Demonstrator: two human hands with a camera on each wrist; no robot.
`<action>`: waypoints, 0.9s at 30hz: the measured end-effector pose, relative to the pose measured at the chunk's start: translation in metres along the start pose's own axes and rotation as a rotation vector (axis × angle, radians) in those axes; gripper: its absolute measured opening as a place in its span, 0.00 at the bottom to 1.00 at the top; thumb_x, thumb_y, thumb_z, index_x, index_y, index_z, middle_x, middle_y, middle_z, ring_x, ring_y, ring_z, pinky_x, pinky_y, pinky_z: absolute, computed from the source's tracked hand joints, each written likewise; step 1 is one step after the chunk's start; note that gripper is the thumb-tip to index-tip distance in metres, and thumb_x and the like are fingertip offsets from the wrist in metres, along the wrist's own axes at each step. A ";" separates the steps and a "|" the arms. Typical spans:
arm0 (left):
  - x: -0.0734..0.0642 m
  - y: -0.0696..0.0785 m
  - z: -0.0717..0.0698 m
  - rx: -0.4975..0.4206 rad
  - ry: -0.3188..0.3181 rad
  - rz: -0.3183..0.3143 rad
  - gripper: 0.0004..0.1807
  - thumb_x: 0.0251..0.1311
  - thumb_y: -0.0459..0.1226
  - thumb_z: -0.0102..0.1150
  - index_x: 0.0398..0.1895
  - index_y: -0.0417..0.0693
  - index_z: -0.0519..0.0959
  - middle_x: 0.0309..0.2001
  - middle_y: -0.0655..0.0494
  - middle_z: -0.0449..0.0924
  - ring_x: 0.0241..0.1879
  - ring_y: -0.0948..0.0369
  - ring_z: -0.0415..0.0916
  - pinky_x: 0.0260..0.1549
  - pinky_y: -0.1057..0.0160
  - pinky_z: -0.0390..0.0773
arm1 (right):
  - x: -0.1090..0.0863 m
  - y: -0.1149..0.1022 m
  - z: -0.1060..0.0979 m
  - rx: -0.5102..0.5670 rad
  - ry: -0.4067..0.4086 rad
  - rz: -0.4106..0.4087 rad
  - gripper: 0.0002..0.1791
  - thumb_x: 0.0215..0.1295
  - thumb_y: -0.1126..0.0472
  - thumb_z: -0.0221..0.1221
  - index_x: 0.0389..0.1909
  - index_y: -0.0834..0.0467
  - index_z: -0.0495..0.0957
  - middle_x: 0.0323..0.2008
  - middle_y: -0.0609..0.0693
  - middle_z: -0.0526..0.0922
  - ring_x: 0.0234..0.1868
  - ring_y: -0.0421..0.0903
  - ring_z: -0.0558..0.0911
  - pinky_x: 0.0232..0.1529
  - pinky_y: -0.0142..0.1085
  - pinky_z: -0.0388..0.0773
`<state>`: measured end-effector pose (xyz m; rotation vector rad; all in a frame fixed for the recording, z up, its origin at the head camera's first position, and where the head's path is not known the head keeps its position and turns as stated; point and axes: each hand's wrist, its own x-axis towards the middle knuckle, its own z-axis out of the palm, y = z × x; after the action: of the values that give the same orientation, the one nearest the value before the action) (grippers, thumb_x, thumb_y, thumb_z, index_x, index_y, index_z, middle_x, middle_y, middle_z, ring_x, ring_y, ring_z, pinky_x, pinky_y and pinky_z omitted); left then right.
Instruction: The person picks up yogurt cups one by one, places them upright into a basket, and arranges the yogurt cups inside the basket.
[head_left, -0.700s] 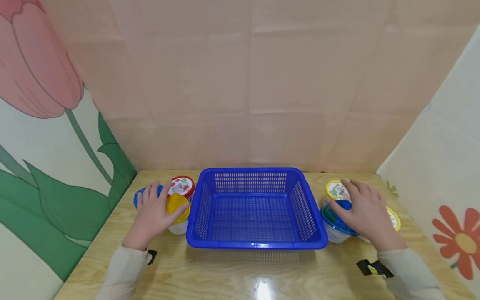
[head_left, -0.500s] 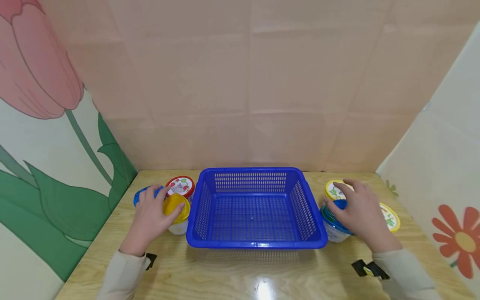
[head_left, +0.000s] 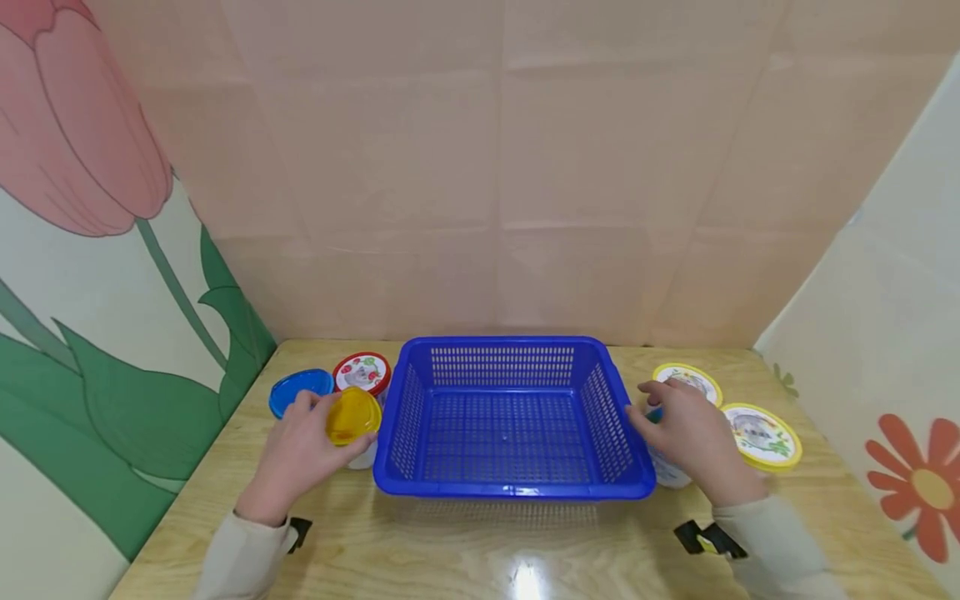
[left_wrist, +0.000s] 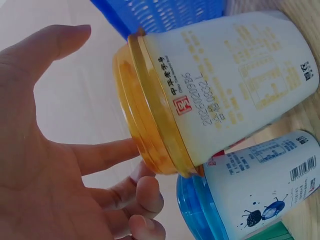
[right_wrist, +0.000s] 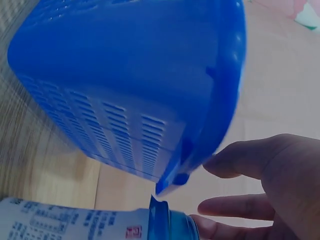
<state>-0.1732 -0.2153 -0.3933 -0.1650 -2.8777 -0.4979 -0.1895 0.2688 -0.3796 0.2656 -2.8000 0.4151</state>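
Note:
In the head view, my left hand (head_left: 303,446) is spread around the yellow-lidded cup (head_left: 352,417). In the left wrist view the thumb stands apart from the cup's amber lid (left_wrist: 150,110), while the index fingertip is right at its edge. My right hand (head_left: 693,429) hangs over the blue-lidded cup (head_left: 670,469), hiding most of its lid. The right wrist view has its thumb tip by the rim of the blue plastic basket (right_wrist: 115,65) and the fingers beside the cup's blue lid (right_wrist: 172,222). Between the hands sits that basket (head_left: 513,490), with nothing inside.
Behind the left hand stand a blue-lidded cup (head_left: 300,387) and a red-lidded cup (head_left: 362,372). On the right are two cups with printed yellow-rimmed lids, one farther back (head_left: 693,379) and one nearer the side (head_left: 765,437). A wooden table (head_left: 450,550) carries everything, with walls behind and at both sides.
My right hand has moved left, toward the basket's right edge, uncovering the yellow-rimmed lid at the side. The left hand has drawn slightly nearer, uncovering more of the blue lid behind it.

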 end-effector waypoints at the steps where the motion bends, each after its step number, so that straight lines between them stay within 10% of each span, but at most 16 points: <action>1: 0.000 -0.001 0.001 0.000 0.007 0.000 0.48 0.52 0.65 0.66 0.62 0.34 0.74 0.45 0.38 0.71 0.37 0.51 0.68 0.28 0.59 0.70 | 0.000 0.000 0.001 0.003 -0.022 0.010 0.24 0.62 0.52 0.65 0.49 0.67 0.81 0.36 0.58 0.84 0.35 0.56 0.82 0.31 0.51 0.80; 27: 0.006 -0.018 0.011 0.004 -0.036 -0.060 0.52 0.50 0.68 0.66 0.60 0.31 0.73 0.40 0.40 0.71 0.34 0.52 0.67 0.27 0.59 0.72 | 0.003 -0.006 0.016 -0.048 0.015 -0.037 0.18 0.58 0.55 0.68 0.40 0.67 0.85 0.30 0.57 0.86 0.30 0.56 0.82 0.31 0.53 0.78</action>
<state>-0.1837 -0.2282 -0.4075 -0.0882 -2.9264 -0.5055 -0.1953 0.2575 -0.3913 0.3022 -2.7815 0.3387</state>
